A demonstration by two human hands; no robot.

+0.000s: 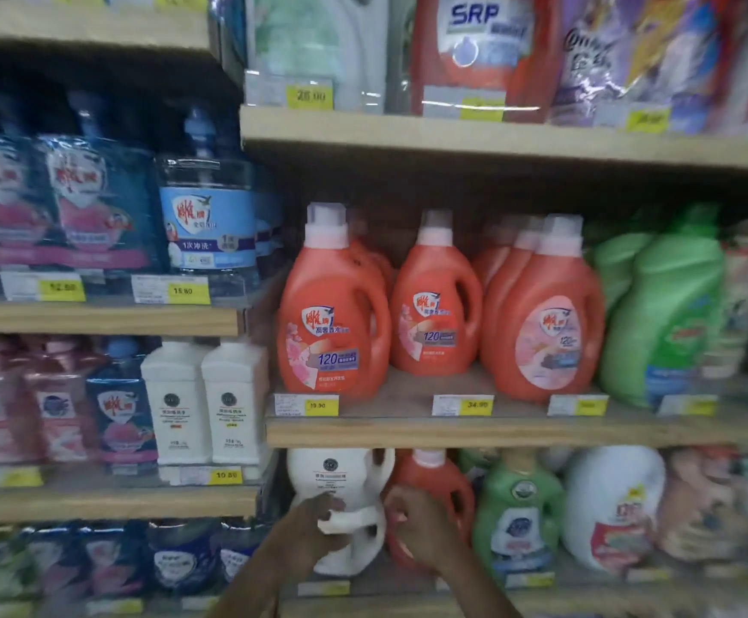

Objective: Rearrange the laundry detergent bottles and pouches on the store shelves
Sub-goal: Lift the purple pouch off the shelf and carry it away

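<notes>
1. Head view: both hands reached to the lower right-hand shelf (408, 606). The left hand (318, 515) was curled shut around the handle of a white detergent jug (341, 479), which stood upright at the left end of that shelf.
2. The right hand (417, 524) lay against the front of a small red bottle (434, 479) just right of the jug, fingers bent inward; whether it truly gripped the bottle could not be told through the blur.
3. Right of the red bottle stood a green bottle (517, 510), then a round white bottle (608, 506).
4. On the shelf above, three groups of red-orange bottles (332, 314) stood upright with pale caps, and green jugs (670, 314) stood to their right.
5. On the left-hand shelves sat dark blue pouches (91, 202), a clear blue bottle (207, 225) and two white square bottles (205, 403).
6. Yellow price tags (321, 405) lined the shelf edges.
</notes>
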